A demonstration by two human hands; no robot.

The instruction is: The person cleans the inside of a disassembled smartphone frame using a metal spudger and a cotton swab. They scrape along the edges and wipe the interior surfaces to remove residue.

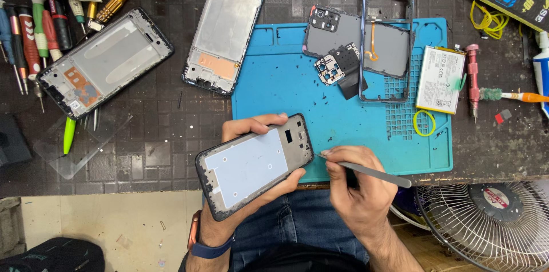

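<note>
1. Hands come first, near the bottom of the view. The left hand [243,192] is closed around a phone middle frame [255,164], with the thumb on the far long edge and the fingers under the near edge. The frame is tilted and its pale inner plate faces up.
2. The right hand [355,189] is closed in a pinch on thin metal tweezers [366,171]. The tip of the tweezers touches the right end of the held frame, and the other end points to the right.
3. Under both hands are the person's blue jeans [297,232]. A wire fan guard [486,220] is at the lower right.
4. Beyond the hands lies a blue repair mat [286,83] on the dark workbench [160,134]. A yellow rubber band [423,122] is on the mat.
5. Farther on the mat are a grey back cover [329,32], a small camera module plate [337,65] and an open phone frame with an orange flex cable [388,43]. A white battery [440,79] lies just beside its right side.
6. To the left, off the mat, two more phone frames [224,29] lie well apart from the hands.
7. Screwdrivers [40,32] are at the far left edge.
</note>
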